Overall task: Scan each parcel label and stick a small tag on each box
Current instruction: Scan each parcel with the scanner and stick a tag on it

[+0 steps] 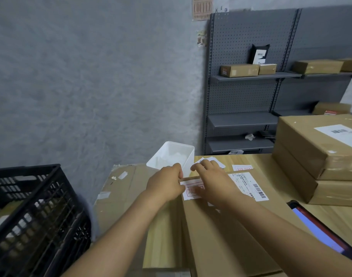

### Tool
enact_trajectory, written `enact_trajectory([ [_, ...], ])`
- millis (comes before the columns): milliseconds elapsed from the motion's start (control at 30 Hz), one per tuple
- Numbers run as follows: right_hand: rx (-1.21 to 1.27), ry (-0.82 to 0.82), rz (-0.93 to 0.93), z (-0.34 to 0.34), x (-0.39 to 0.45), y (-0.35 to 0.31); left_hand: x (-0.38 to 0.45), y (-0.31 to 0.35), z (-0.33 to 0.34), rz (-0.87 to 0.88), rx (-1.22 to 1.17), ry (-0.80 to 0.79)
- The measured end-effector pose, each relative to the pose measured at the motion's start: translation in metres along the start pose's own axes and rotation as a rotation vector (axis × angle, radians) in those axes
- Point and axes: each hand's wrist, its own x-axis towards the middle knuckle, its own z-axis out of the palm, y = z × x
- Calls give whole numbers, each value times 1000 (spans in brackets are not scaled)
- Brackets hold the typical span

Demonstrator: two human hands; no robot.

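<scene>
My two hands meet over a flat cardboard parcel point(221, 232) lying on the wooden counter point(241, 159). My left hand point(166, 186) curls at the parcel's far left corner, its fingers point(176, 169) pinching the edge of a small white tag with red print point(191, 189) that lies on the box top. My right hand point(213, 180) lies flat on the same tag, fingers point(201, 164) straight and pressing down. Just right of the tag sits one white shipping label point(249, 185) with a barcode. One more red-printed tag point(242, 167) lies on the counter beyond the parcel, near some loose white slips point(217, 161). One white plastic bin point(172, 156) stands just behind my left hand. To the right, two large cardboard boxes point(319, 152) are stacked, the upper bearing a label. A handheld device with a lit screen point(319, 230) rests at the right edge. One black plastic crate point(35, 216) stands at left. At least five cardboard parcels point(239, 70) and one black mailer bag point(260, 54) sit on grey shelving point(255, 76).
</scene>
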Motion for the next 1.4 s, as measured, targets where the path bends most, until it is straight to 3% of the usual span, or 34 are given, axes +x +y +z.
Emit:
enact_trajectory([
  [133, 17, -17, -124, -2, -15, -5, -10, 10, 6, 52, 54, -36],
  [333, -57, -35, 126, -15, -29, 17, -19, 2, 0, 0, 157, -31],
  [533, 17, -84, 140, -11, -48, 14, -31, 19, 6, 2, 167, -100],
  [733, -147, -48, 538, -38, -97, 75, -58, 8, 9, -151, -118, -204],
  [867, 99, -165, 797, -49, -127, 94, -85, 19, 25, -266, -399, -324],
  [933, 161, -178, 770, -50, -138, 91, -100, 27, 33, -263, -443, -268],
  [1100, 225, -33, 709, -54, -158, 62, -140, 30, 30, -263, -427, -134],
  [1400, 290, -51, 513, -42, -125, -46, -211, -58, -35, -466, -475, 42],
])
